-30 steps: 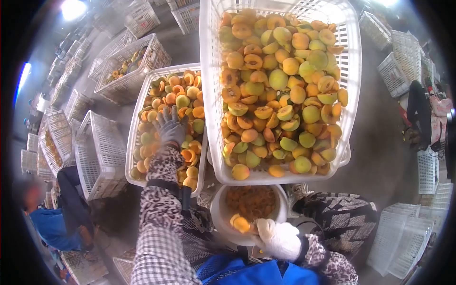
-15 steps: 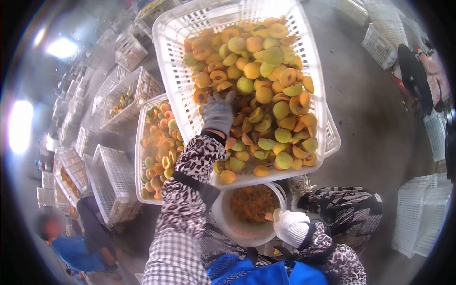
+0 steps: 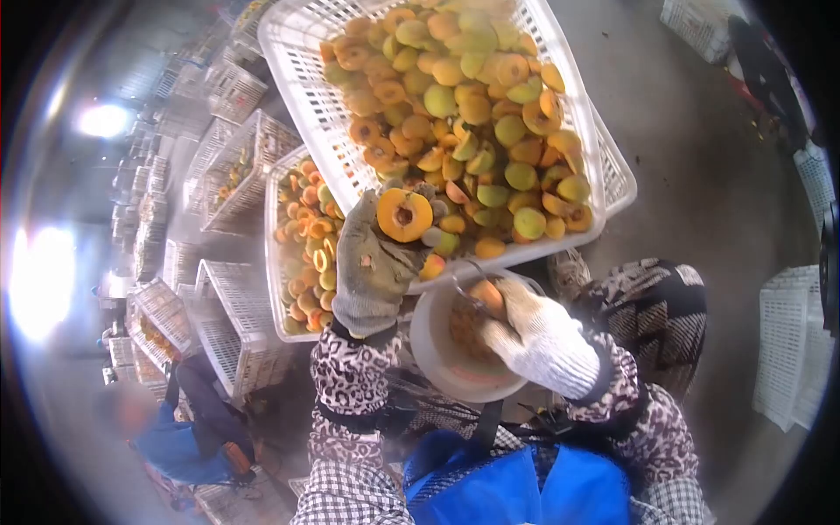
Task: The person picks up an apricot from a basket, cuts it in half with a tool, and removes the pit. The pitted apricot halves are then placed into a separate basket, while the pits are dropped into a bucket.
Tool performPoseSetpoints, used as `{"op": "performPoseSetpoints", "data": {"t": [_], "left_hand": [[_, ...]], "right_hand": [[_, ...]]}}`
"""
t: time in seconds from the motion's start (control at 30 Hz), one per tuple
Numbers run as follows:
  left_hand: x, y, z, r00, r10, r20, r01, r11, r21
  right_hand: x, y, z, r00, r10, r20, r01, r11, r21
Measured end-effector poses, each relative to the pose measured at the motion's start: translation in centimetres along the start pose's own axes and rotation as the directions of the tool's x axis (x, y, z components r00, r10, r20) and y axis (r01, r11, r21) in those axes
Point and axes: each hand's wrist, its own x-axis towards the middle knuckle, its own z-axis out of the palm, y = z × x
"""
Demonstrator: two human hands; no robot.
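Since half a second ago, our left hand (image 3: pixel 372 267) has left the crate (image 3: pixel 299 87). Its fingers now grip a peach half (image 3: pixel 404 215), stone side up, lifted clear of the heap. Our right hand (image 3: pixel 547 341), fingers curled on a fruit piece (image 3: pixel 487 297), hovers near it over the bucket (image 3: pixel 433 352).

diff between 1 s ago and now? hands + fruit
Left hand left the side crate, reached into the big crate and drew back gripping a peach half, cut face up, pit still in. Right hand rose from the bucket near rim to over its opening, closed on what looks like a looped tool. Unchanged: both crates hold fruit, bucket in place.
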Motion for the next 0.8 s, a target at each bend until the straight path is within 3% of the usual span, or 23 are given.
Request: {"op": "performPoseSetpoints", "data": {"t": [0.1,0.17,0.23,0.27,0.3,0.37,0.47,0.57,0.63,0.73,0.8], "left_hand": [[-2.3,-2.0,1.5,0.995,0.003,-0.098,-0.002,1.0,0.012],[-3.1,-2.2,1.0,0.999,-0.034,-0.001,0.034,0.985,0.171],[-3.9,-2.8,1.0,0.998,-0.021,-0.052,0.028,0.988,0.152],[-4.3,-2.9,0.7,0.997,0.078,0.024,-0.08,0.877,0.474],[-4.4,-3.0,0.3,0.995,0.087,0.053,-0.101,0.857,0.505],[-4.7,-3.2,-0.5,0.989,0.104,0.109,-0.147,0.813,0.564],[-4.4,-3.3,0.3,0.998,0.022,0.059,-0.047,0.88,0.472],[-4.6,-3.8,1.2,0.986,0.15,-0.073,-0.112,0.919,0.378],[-4.2,-3.7,0.7,0.974,0.14,-0.179,-0.074,0.94,0.332],[-4.2,-4.2,-0.1,0.965,0.222,-0.139,-0.137,0.88,0.456],[-4.3,-4.2,0.0,0.959,0.233,-0.161,-0.126,0.86,0.494]], "right_hand": [[0.7,-1.0,0.6,1.0,0.012,-0.015,-0.013,0.997,-0.074],[1.0,-1.7,0.7,0.999,0.035,-0.009,-0.035,0.995,-0.092],[1.2,-2.2,1.2,0.99,-0.102,-0.1,0.09,0.989,-0.116],[1.4,-0.9,3.0,0.977,-0.087,-0.194,0.035,0.966,-0.256],[1.7,0.4,4.9,0.955,-0.07,-0.287,-0.046,0.925,-0.378],[1.7,-0.9,3.4,0.968,-0.125,-0.218,0.08,0.976,-0.203],[1.9,-1.8,3.1,0.977,-0.12,-0.177,0.09,0.982,-0.168],[2.1,-2.2,3.1,0.982,-0.131,-0.138,0.103,0.975,-0.198],[2.1,-2.5,3.0,0.984,-0.149,-0.103,0.123,0.967,-0.223],[2.2,-2.4,3.1,0.988,-0.146,-0.043,0.13,0.957,-0.261],[2.4,-1.2,3.8,0.999,-0.035,-0.007,0.033,0.977,-0.211]]}}
